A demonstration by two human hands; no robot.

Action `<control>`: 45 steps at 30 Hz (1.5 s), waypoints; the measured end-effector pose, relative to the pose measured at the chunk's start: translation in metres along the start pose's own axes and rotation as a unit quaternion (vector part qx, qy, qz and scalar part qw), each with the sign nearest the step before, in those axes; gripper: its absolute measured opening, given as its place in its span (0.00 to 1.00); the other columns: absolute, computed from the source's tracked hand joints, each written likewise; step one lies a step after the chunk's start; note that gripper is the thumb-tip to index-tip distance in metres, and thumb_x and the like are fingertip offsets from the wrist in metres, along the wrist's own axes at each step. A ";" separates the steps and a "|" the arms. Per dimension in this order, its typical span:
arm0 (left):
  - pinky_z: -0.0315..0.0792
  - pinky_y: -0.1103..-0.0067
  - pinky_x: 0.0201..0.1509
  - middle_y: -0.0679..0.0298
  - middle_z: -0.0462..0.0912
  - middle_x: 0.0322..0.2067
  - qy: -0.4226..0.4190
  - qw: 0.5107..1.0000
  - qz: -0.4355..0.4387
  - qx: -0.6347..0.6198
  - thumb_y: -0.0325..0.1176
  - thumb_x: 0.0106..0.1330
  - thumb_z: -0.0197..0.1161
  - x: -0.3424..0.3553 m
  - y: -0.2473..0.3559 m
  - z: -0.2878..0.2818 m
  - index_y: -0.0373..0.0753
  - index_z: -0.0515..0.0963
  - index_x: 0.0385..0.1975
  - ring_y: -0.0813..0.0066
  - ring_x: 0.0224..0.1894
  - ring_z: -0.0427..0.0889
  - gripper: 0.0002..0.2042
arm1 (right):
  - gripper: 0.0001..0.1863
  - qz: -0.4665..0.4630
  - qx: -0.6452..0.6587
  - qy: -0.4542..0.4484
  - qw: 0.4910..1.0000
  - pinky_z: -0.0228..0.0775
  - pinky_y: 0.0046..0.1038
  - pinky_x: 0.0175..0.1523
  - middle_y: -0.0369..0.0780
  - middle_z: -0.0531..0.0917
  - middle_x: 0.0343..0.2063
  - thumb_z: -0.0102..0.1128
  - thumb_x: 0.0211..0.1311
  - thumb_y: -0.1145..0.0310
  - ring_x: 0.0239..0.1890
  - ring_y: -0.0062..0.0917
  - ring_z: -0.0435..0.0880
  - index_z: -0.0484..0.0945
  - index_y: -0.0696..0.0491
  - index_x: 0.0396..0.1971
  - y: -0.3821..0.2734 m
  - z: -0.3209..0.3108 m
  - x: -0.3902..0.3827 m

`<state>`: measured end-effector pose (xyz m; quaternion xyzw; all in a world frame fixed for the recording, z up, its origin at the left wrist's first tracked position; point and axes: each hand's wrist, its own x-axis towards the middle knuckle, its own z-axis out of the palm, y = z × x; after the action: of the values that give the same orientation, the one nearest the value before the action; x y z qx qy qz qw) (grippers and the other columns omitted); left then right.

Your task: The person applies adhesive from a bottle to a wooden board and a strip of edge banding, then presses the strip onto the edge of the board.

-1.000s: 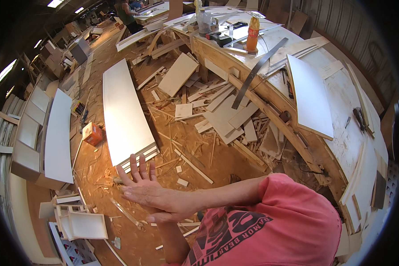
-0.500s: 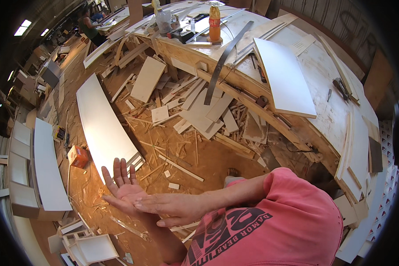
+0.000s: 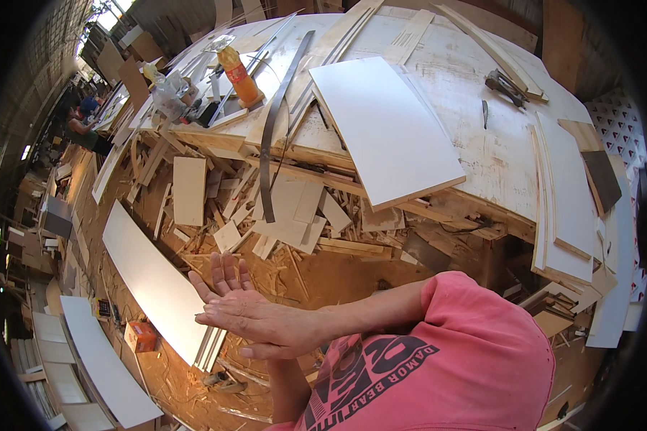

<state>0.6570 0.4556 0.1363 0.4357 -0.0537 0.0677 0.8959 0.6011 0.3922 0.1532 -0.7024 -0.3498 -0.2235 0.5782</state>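
Observation:
My right hand point(image 3: 266, 323) lies flat across my left hand point(image 3: 226, 276), its fingers straight and pointing left. Only the outstretched fingers of the left hand show; its palm is hidden under the right. Neither hand holds anything. Beyond and below them is a stack of long white panels point(image 3: 147, 276), leaning over the wood-littered floor. Farther off, a white board point(image 3: 388, 133) rests on the workbench point(image 3: 482, 176) and juts past its near edge.
An orange drink bottle point(image 3: 241, 79), a dark curved strip point(image 3: 277, 122) and a dark hand tool point(image 3: 505, 87) lie or stand on the bench. Wood offcuts point(image 3: 291, 212) heap below it. At left are an orange box point(image 3: 141, 336) and a white-topped cabinet point(image 3: 108, 359). Another person point(image 3: 83, 133) stands far left.
My right hand has slid forward over the left palm, covering more of it. The view has turned to the right, so the bench and white board appear farther left.

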 end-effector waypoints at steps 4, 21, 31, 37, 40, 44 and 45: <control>0.64 0.62 0.61 0.48 0.61 0.62 -0.159 0.986 -0.049 0.028 0.62 0.69 0.31 -0.023 -0.063 0.056 0.49 0.41 0.70 0.54 0.61 0.67 0.35 | 0.34 0.099 -0.047 0.052 0.993 0.38 0.40 0.70 0.56 0.54 0.65 0.46 0.66 0.58 0.69 0.46 0.49 0.49 0.59 0.67 0.008 -0.077 -0.019; 0.64 0.70 0.61 0.52 0.66 0.58 -0.367 0.879 -0.222 0.208 0.51 0.73 0.42 0.027 -0.190 0.126 0.38 0.52 0.67 0.64 0.58 0.69 0.29 | 0.30 0.298 -0.089 0.408 0.859 0.53 0.36 0.67 0.47 0.58 0.65 0.44 0.68 0.73 0.65 0.34 0.62 0.48 0.54 0.68 0.002 -0.224 -0.125; 0.72 0.73 0.50 0.53 0.71 0.51 -0.445 0.720 -0.476 0.241 0.42 0.70 0.51 0.051 -0.267 0.113 0.35 0.49 0.66 0.67 0.49 0.76 0.31 | 0.31 0.468 -0.294 0.678 0.484 0.67 0.36 0.56 0.50 0.61 0.61 0.48 0.68 0.65 0.54 0.35 0.71 0.50 0.58 0.66 0.025 -0.255 -0.260; 0.75 0.78 0.40 0.55 0.74 0.40 -0.434 0.694 -0.543 0.186 0.40 0.66 0.56 0.062 -0.275 0.121 0.33 0.49 0.64 0.73 0.39 0.76 0.33 | 0.33 0.329 -0.027 0.812 0.481 0.71 0.34 0.47 0.44 0.69 0.51 0.49 0.67 0.61 0.44 0.30 0.73 0.48 0.55 0.66 0.041 -0.244 -0.240; 0.76 0.77 0.40 0.55 0.73 0.39 -0.419 0.685 -0.565 0.192 0.41 0.66 0.58 0.067 -0.269 0.130 0.33 0.50 0.61 0.73 0.36 0.77 0.31 | 0.31 0.354 -0.100 0.817 0.445 0.70 0.34 0.47 0.42 0.70 0.48 0.49 0.67 0.61 0.43 0.29 0.73 0.51 0.55 0.65 0.037 -0.252 -0.223; 0.76 0.77 0.38 0.55 0.73 0.38 -0.405 0.685 -0.574 0.192 0.42 0.66 0.58 0.079 -0.260 0.141 0.33 0.51 0.59 0.73 0.33 0.77 0.30 | 0.23 0.430 -0.216 0.781 0.398 0.71 0.31 0.46 0.38 0.74 0.43 0.48 0.69 0.59 0.42 0.26 0.76 0.61 0.50 0.59 0.043 -0.246 -0.230; 0.76 0.77 0.38 0.55 0.73 0.38 -0.416 0.693 -0.562 0.176 0.42 0.66 0.58 0.082 -0.258 0.145 0.33 0.51 0.60 0.73 0.33 0.76 0.30 | 0.22 0.418 -0.181 0.798 0.395 0.71 0.31 0.46 0.38 0.74 0.43 0.48 0.69 0.58 0.42 0.26 0.76 0.62 0.50 0.58 0.046 -0.241 -0.230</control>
<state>0.7762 0.1895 0.0386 0.5183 -0.1527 -0.6283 0.5597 0.5069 0.1007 0.0132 -0.3500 0.6572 -0.4706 0.4735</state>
